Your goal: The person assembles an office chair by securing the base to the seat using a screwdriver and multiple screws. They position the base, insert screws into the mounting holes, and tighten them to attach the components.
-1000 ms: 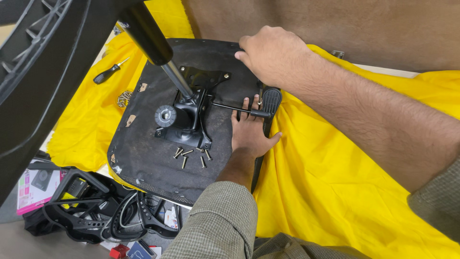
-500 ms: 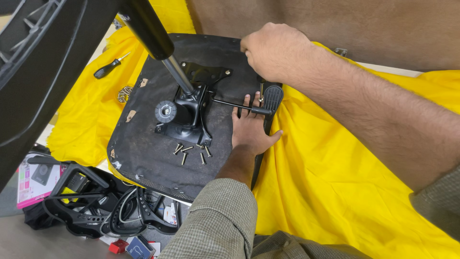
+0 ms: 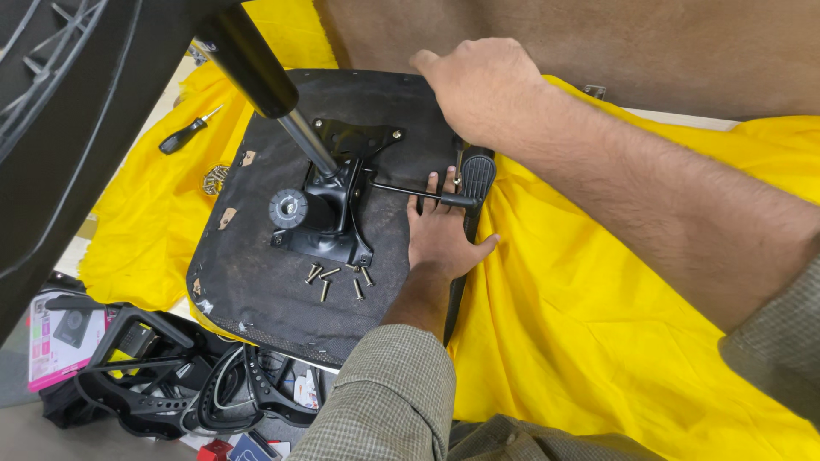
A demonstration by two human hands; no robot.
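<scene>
A black chair seat [image 3: 256,282] lies upside down on a yellow cloth [image 3: 598,341]. A black metal mechanism [image 3: 329,213] with a gas cylinder [image 3: 256,60] is mounted on it, and a thin lever [image 3: 401,190] runs to the right. My left hand [image 3: 440,239] rests flat on the seat's right edge, fingers apart, touching the lever's end. My right hand [image 3: 483,85] is closed above a black paddle-shaped part [image 3: 478,175]. A thin metal tool shaft [image 3: 459,166] sticks down from that fist. Several loose screws [image 3: 337,277] lie just below the mechanism.
A black-handled screwdriver [image 3: 188,132] lies on the cloth at the upper left. A large black chair part [image 3: 60,128] looms at the left. Black plastic chair pieces [image 3: 171,384] and a pink box [image 3: 55,337] sit on the floor at the lower left. A brown surface [image 3: 598,43] runs behind.
Both hands stay where they were on the seat. Only the view has shifted slightly.
</scene>
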